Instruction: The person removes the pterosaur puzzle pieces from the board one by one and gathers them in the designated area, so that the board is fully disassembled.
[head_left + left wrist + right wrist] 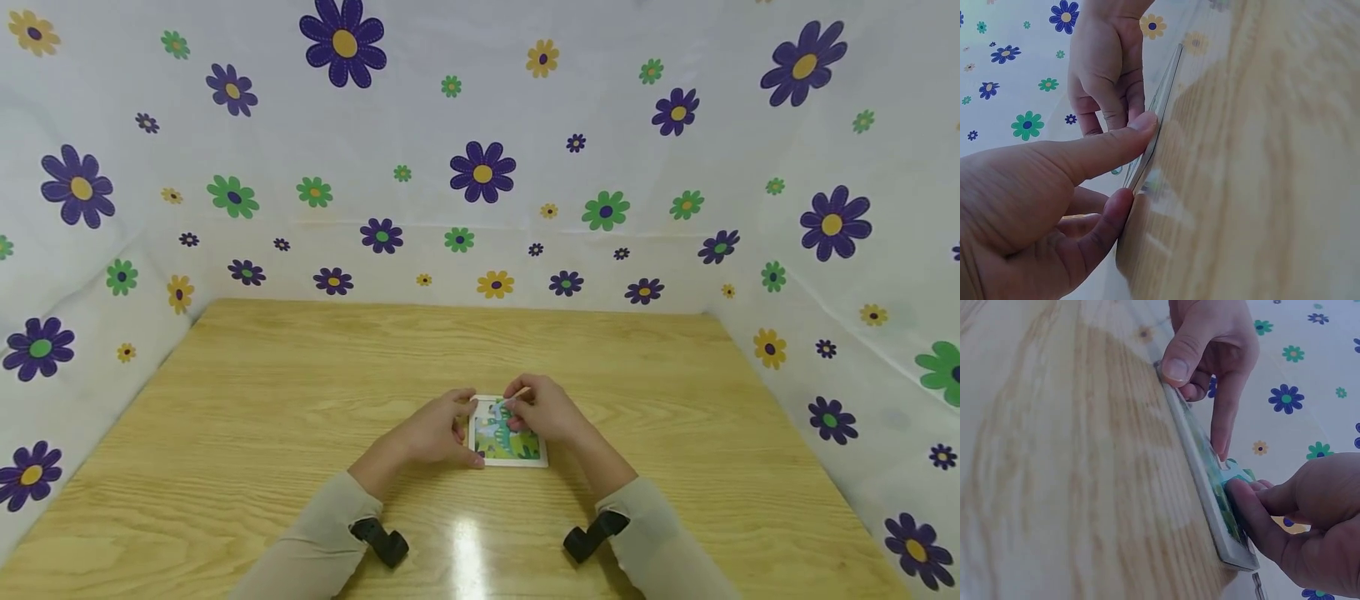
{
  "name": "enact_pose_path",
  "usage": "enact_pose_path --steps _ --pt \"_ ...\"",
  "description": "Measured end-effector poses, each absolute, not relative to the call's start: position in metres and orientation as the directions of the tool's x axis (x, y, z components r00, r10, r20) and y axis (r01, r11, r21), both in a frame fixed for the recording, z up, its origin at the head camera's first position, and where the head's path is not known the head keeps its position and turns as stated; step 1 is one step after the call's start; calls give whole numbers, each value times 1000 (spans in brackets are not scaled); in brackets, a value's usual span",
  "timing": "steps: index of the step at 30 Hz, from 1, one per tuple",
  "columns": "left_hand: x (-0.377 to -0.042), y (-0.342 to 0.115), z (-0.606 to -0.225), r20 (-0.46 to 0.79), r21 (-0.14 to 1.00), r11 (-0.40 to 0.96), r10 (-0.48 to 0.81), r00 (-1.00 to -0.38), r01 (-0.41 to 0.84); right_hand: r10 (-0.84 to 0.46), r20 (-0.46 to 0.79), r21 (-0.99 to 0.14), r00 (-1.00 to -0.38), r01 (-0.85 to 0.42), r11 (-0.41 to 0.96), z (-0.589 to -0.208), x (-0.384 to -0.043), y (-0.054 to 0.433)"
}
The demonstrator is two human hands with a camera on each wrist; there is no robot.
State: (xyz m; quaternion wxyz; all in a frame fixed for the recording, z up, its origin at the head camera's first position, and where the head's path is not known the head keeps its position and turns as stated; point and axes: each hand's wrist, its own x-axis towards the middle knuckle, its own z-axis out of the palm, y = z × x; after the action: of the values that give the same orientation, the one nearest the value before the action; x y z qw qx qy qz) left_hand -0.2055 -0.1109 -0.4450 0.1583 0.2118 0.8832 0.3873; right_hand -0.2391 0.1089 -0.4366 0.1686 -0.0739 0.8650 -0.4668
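A small puzzle board (510,463) with a white frame and a green and blue dinosaur picture lies on the wooden table. Its upper left part shows bare white. My left hand (437,429) grips the board's left side, thumb at the near corner and a finger at the far one. In the right wrist view that thumb (1177,369) rests on the frame's edge. Over the upper right of the picture, my right hand (551,410) pinches a light teal puzzle piece (1235,470). Its fingertips partly hide the piece, close over the board.
The wooden table (300,367) reaches to a white cloth (405,117) printed with flowers, which stands at the back and both sides. Black straps with camera mounts (382,542) sit at both wrists. A bright reflection lies on the table's near part.
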Motion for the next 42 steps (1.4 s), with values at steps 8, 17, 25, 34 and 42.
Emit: enact_pose_path --steps 8,17,25,34,42 --pt "-204 -110 -442 -117 732 631 490 -864 258 -280 -245 -858 -928 72 509 -437 -241 110" --pt "-206 -111 -443 -135 747 622 487 -863 234 -339 -232 -893 -912 61 446 -436 -243 113" --pt "-208 -112 -444 -146 758 615 484 -862 217 -357 -244 -899 -902 72 433 -435 -243 114" --pt "-207 -110 -447 -165 768 613 471 -866 186 -408 -282 -900 -869 91 427 -433 -253 138" --pt "-206 -110 -446 -161 778 601 473 -866 183 -407 -297 -890 -864 96 446 -429 -266 175"
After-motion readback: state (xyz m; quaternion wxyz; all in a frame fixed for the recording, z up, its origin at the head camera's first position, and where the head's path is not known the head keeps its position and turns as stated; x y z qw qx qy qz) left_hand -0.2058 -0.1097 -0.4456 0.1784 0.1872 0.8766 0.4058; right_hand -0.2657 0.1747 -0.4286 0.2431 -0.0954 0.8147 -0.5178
